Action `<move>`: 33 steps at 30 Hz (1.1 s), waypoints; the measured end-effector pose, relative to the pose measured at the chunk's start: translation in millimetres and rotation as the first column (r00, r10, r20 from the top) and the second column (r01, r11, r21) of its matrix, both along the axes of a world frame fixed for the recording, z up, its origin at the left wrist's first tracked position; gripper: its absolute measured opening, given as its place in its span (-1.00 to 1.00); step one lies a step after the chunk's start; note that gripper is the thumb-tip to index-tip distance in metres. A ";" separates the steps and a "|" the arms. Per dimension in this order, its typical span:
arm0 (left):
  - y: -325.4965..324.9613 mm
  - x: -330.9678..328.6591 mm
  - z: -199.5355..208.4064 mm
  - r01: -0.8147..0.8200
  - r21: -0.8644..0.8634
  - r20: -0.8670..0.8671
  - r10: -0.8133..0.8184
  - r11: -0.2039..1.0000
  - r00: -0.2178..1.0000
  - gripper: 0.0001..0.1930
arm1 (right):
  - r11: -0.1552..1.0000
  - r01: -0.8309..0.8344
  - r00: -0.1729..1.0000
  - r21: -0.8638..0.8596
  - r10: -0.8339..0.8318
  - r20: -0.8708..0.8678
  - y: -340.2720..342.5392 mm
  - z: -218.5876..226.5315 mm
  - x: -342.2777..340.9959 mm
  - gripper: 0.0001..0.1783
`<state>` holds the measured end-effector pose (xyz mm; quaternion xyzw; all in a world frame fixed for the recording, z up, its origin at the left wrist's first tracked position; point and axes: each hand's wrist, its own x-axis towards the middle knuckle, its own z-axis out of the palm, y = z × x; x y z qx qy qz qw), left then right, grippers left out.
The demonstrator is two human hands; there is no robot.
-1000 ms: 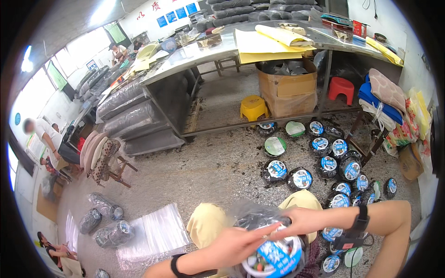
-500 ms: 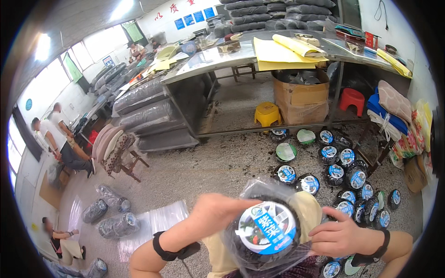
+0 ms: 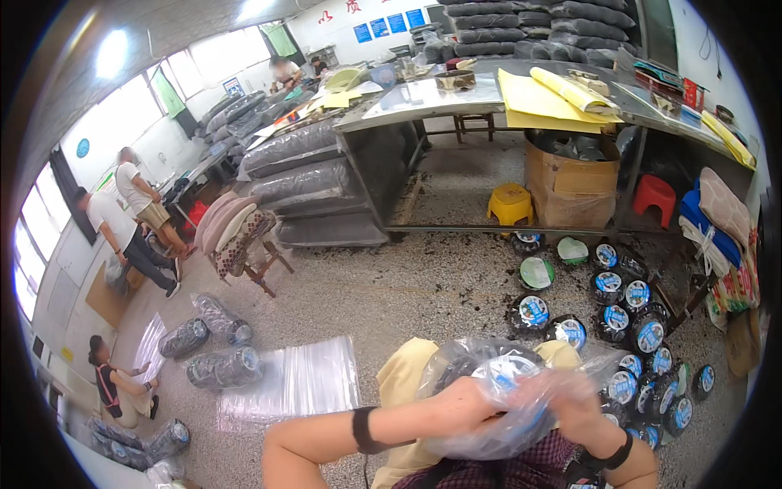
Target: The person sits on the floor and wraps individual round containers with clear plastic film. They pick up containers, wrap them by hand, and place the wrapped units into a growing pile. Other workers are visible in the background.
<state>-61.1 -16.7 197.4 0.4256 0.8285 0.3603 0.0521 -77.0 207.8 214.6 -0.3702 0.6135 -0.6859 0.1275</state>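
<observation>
The fingers of the left hand (image 3: 464, 405) and right hand (image 3: 577, 407) clamp the clear bag (image 3: 476, 445); draw it evenly around the black pack (image 3: 463, 365).

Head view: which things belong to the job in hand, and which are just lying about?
Seemingly the job's:
dark round pack in clear bag, at left hand and right hand
labelled round packs nearby
flat clear plastic sheets

Apparently lying about:
yellow stool
red stool
cardboard box
yellow sheets

So the bagged pack (image 3: 468, 363) is right in front of the person (image 3: 305, 444), plastic sheets (image 3: 289, 383) on the floor (image 3: 383, 301) to the left, rolls (image 3: 224, 368) just past those, round packs (image 3: 649, 334) scattered right, carton (image 3: 570, 181) under the table (image 3: 448, 94) by its near edge.
</observation>
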 end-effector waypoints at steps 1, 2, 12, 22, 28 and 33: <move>-13.5 2.5 9.3 0.017 -0.008 0.203 -0.015 1.000 0.979 -0.72 | 0.965 0.177 0.941 -0.192 -0.109 0.320 -1.4 6.8 10.1 -0.69; -35.6 8.2 20.1 0.014 -0.025 0.424 -0.002 1.000 0.906 -0.72 | 0.894 0.173 0.962 -0.413 -0.064 0.266 -21.9 14.4 3.0 -0.71; -68.4 28.3 56.8 -0.422 0.183 0.062 0.418 0.888 0.906 -0.33 | 0.710 0.276 0.802 -0.648 0.202 0.562 -29.0 5.0 -13.1 -0.62; 8.0 -4.3 18.8 -0.686 0.479 0.840 -0.059 0.548 0.540 -0.46 | 0.961 0.080 0.919 -0.264 0.032 0.393 -44.5 14.2 -2.0 -0.72; -2.6 14.5 39.2 -0.304 0.519 0.605 -0.091 0.799 0.791 -0.30 | 0.965 0.238 0.912 0.111 -0.261 0.315 -13.5 25.8 -33.1 -0.77; 20.1 11.3 47.6 -0.479 0.837 0.547 -0.372 0.266 0.750 -0.47 | 0.885 0.125 0.987 0.449 -0.063 -0.151 -35.0 77.9 -14.4 -0.77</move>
